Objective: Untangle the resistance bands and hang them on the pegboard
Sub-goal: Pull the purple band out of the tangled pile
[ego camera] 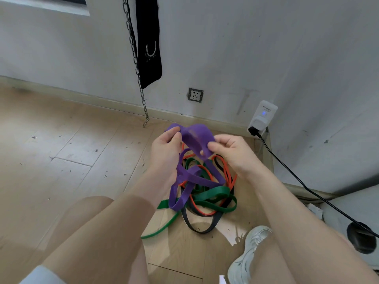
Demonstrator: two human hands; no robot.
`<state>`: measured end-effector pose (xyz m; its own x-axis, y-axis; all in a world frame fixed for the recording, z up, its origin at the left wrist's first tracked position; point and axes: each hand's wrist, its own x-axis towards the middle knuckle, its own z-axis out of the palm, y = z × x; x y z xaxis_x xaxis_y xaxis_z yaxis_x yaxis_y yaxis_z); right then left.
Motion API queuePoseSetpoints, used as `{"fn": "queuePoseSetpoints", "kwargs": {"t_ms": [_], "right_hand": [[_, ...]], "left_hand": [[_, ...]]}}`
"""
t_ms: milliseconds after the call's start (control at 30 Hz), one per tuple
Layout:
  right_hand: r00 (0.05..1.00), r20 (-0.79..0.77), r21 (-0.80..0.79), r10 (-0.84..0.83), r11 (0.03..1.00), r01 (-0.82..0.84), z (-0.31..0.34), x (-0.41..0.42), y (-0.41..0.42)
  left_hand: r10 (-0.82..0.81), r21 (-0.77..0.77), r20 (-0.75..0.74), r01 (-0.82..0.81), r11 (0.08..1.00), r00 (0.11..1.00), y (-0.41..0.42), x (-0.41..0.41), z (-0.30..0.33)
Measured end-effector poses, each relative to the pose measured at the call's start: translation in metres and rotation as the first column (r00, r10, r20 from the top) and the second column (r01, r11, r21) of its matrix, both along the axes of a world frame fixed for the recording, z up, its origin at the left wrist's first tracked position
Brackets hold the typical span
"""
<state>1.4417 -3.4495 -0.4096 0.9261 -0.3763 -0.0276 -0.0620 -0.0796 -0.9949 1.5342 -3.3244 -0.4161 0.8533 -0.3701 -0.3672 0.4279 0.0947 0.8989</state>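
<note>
A pale wooden floor fills the left and lower frame, meeting a white wall across the top. A black strap and a chain hang down at upper centre. At centre frame, a tangle of resistance bands lies on the floor: the purple band rises out of it, looped through a green band, an orange band and a black band. The left hand pinches the purple band's upper left fold; the right hand pinches its right end. A white shoe shows at lower right. A white plug adapter sits in the right corner.
</note>
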Motion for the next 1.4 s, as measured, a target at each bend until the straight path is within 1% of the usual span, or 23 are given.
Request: {"fn": "queuePoseSetpoints", "kwargs": {"t_ms": [67, 100, 167, 233, 300, 367, 433, 500, 567, 633, 667, 767, 867, 1000, 1033, 1067, 1100, 1133, 1167, 1200, 1233, 1300, 1400], "right_hand": [[0.981, -0.052, 0.056, 0.185, 0.982, -0.183, 0.003, -0.005, -0.003], [0.979, -0.048, 0.112, 0.197, 0.975, -0.191, 0.005, -0.005, -0.006], [0.997, -0.038, 0.214, 0.073, 0.975, -0.063, 0.008, -0.006, -0.011], [0.991, -0.087, 0.274, -0.098, 0.954, 0.119, 0.008, -0.006, -0.012], [0.966, -0.098, 0.406, -0.239, 0.877, 0.258, 0.01, -0.005, -0.008], [0.952, -0.038, 0.458, -0.305, 0.841, 0.288, 0.013, -0.003, -0.005], [0.96, -0.02, 0.323, -0.279, 0.907, 0.27, 0.013, -0.003, -0.006], [0.963, -0.15, 0.018, -0.223, 0.973, 0.228, 0.006, -0.007, -0.012], [0.92, -0.354, -0.325, -0.17, 0.944, 0.049, -0.003, -0.01, -0.014], [0.873, -0.456, -0.499, -0.173, 0.862, -0.09, -0.006, -0.01, -0.009], [0.886, -0.432, -0.501, -0.167, 0.861, -0.082, -0.003, -0.008, -0.004], [0.953, -0.296, -0.335, -0.059, 0.941, -0.045, 0.006, -0.002, 0.007], [0.957, -0.26, -0.422, -0.125, 0.907, 0.003, 0.004, 0.002, 0.01], [0.964, -0.168, -0.51, -0.205, 0.855, 0.093, 0.001, 0.007, 0.01], [0.966, -0.152, -0.518, -0.21, 0.849, 0.104, 0.003, 0.008, 0.008], [0.968, -0.139, -0.506, -0.209, 0.855, 0.112, 0.006, 0.008, 0.005], [0.973, -0.127, -0.474, -0.191, 0.874, 0.11, 0.01, 0.008, 0.002], [0.983, -0.11, -0.429, -0.15, 0.899, 0.089, 0.016, 0.009, -0.001], [0.992, -0.083, -0.382, -0.092, 0.923, 0.054, 0.023, 0.009, -0.003], [0.998, -0.045, -0.331, -0.033, 0.943, 0.016, 0.032, 0.01, -0.005], [1.0, 0.005, -0.274, 0.017, 0.962, -0.015, 0.043, 0.011, -0.008], [0.988, 0.138, -0.114, 0.064, 0.992, -0.048, 0.065, 0.013, -0.012], [0.937, 0.345, 0.135, 0.061, 0.984, -0.113, 0.097, 0.014, -0.026]], "left_hand": [[-0.005, -0.03, -0.038, 0.004, 1.0, 0.999, 0.002, 0.004, 0.004], [-0.016, -0.044, -0.049, 0.014, 0.999, 0.999, 0.004, 0.005, 0.005], [-0.044, -0.05, -0.022, 0.043, 0.998, 0.999, 0.006, 0.004, 0.005], [-0.076, -0.017, 0.037, 0.077, 0.997, 0.996, 0.006, 0.003, 0.005], [-0.163, 0.14, 0.131, 0.144, 0.98, 0.978, 0.006, 0.002, 0.003], [-0.262, 0.251, 0.165, 0.216, 0.944, 0.951, 0.006, 0.0, 0.0], [-0.287, 0.255, 0.149, 0.243, 0.936, 0.946, 0.007, -0.004, -0.002], [-0.26, 0.252, 0.167, 0.214, 0.944, 0.951, 0.007, -0.006, 0.0], [-0.29, 0.285, 0.235, 0.219, 0.933, 0.928, 0.007, -0.01, 0.002], [-0.385, 0.348, 0.329, 0.268, 0.898, 0.862, 0.007, -0.018, 0.004], [-0.436, 0.372, 0.355, 0.302, 0.877, 0.827, 0.007, -0.021, 0.005], [-0.519, 0.39, 0.352, 0.381, 0.838, 0.779, 0.008, -0.022, 0.008], [-0.533, 0.302, 0.295, 0.452, 0.84, 0.793, 0.011, -0.019, 0.012], [-0.624, 0.31, 0.297, 0.545, 0.779, 0.722, 0.014, -0.019, 0.016], [-0.613, 0.312, 0.313, 0.531, 0.788, 0.726, 0.015, -0.017, 0.018], [-0.565, 0.339, 0.373, 0.459, 0.822, 0.736, 0.015, -0.013, 0.019], [-0.507, 0.404, 0.48, 0.333, 0.852, 0.715, 0.015, -0.007, 0.02], [-0.475, 0.462, 0.581, 0.213, 0.861, 0.661, 0.014, 0.0, 0.019], [-0.488, 0.495, 0.628, 0.174, 0.852, 0.607, 0.012, 0.005, 0.018], [-0.545, 0.52, 0.615, 0.226, 0.824, 0.57, 0.009, 0.01, 0.017], [-0.612, 0.512, 0.558, 0.347, 0.785, 0.56, 0.006, 0.011, 0.017], [-0.671, 0.373, 0.456, 0.559, 0.741, 0.585, -0.001, 0.009, 0.018], [-0.61, 0.225, 0.486, 0.585, 0.779, 0.626, -0.01, 0.009, 0.025]]}}
